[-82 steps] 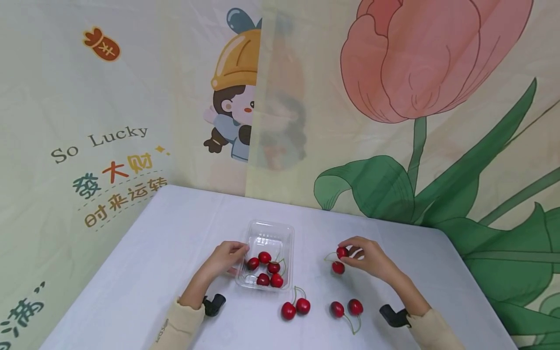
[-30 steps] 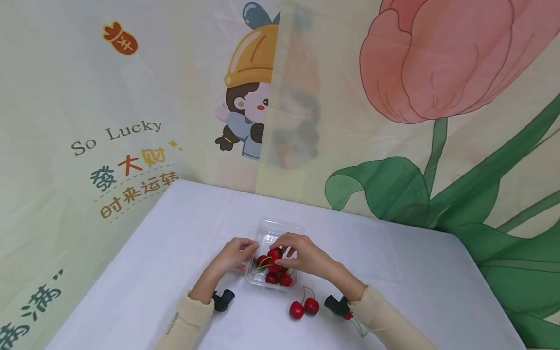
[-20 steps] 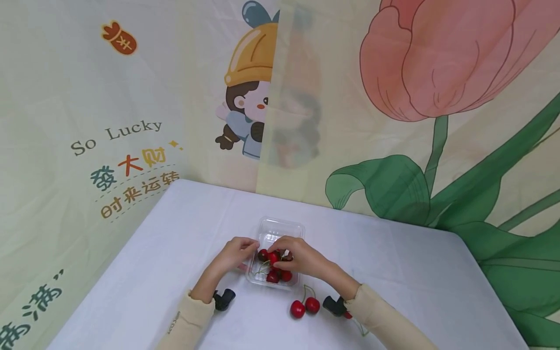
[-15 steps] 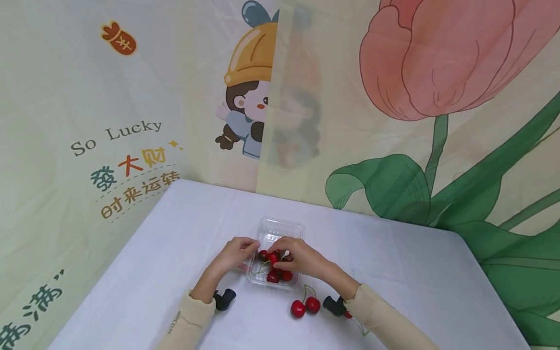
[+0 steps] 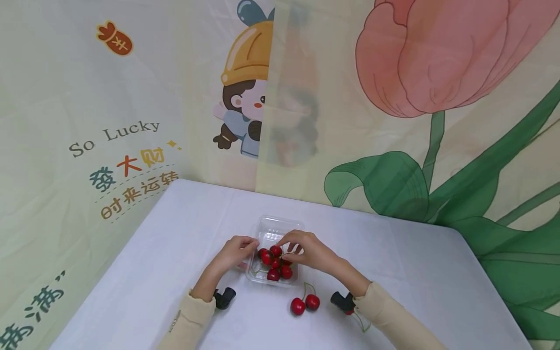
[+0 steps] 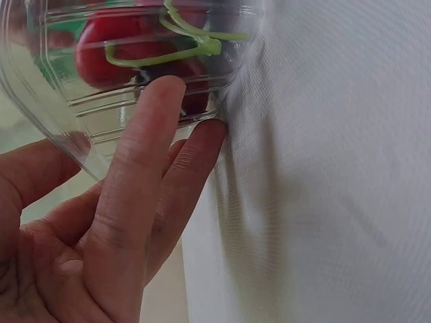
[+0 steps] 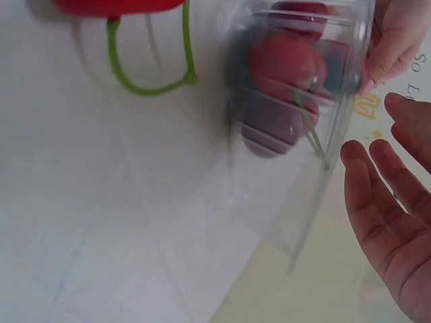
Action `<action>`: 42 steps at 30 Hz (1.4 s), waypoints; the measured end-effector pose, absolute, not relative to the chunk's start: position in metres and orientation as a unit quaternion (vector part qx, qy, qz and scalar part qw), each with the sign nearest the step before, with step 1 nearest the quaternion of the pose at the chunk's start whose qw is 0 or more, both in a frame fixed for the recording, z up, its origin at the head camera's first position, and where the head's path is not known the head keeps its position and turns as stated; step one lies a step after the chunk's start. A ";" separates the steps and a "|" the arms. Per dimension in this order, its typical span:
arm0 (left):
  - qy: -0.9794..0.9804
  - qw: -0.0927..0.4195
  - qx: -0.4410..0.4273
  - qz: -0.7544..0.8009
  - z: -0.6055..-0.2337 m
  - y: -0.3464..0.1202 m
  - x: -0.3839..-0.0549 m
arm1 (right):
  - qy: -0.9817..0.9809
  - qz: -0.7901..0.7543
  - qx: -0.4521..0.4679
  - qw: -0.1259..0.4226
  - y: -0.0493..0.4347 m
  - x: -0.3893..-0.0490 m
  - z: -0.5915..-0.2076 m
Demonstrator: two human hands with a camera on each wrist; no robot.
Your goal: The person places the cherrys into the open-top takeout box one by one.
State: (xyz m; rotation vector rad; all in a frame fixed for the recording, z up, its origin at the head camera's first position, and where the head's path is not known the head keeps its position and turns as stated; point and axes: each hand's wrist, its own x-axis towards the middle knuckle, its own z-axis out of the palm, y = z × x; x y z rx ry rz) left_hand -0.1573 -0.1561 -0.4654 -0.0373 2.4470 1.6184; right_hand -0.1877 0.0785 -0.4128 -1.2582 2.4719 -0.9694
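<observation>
A clear plastic box [image 5: 280,219] stands mid-table with several red cherries [image 5: 273,274] heaped toward its near end. My left hand [image 5: 234,251] pinches the box's left rim; in the left wrist view its other fingers [image 6: 128,175] lie along the ribbed side wall. Over the right rim hovers my right hand [image 5: 312,250], thumb and fingers apart and holding nothing. The right wrist view also shows those fingers [image 7: 367,195] spread above the rim. Green stems [image 6: 161,57] show through the box wall in the left wrist view.
In front of the box lies a joined pair of cherries [image 5: 305,304] on the white table [image 5: 192,218]. Farther right, more cherry [image 5: 349,312] and stem are mostly hidden under the right wrist's black camera [image 5: 342,301]. A printed cloth [image 5: 306,184] hangs behind the table.
My right hand carried a cherry pair from the right into the box and let it go; its fingers have parted and drawn slightly back. My left hand stays at the rim.
</observation>
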 end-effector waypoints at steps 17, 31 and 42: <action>0.833 0.108 -0.012 0.543 -0.465 -0.155 -0.157 | 0.874 -0.305 -0.373 0.060 0.142 -0.176 -0.404; 0.835 0.110 -0.007 0.539 -0.462 -0.155 -0.157 | 0.897 -0.280 -0.334 0.075 0.196 -0.155 -0.410; 0.836 0.110 -0.005 0.537 -0.462 -0.155 -0.157 | 0.907 -0.276 -0.291 0.130 0.238 -0.140 -0.423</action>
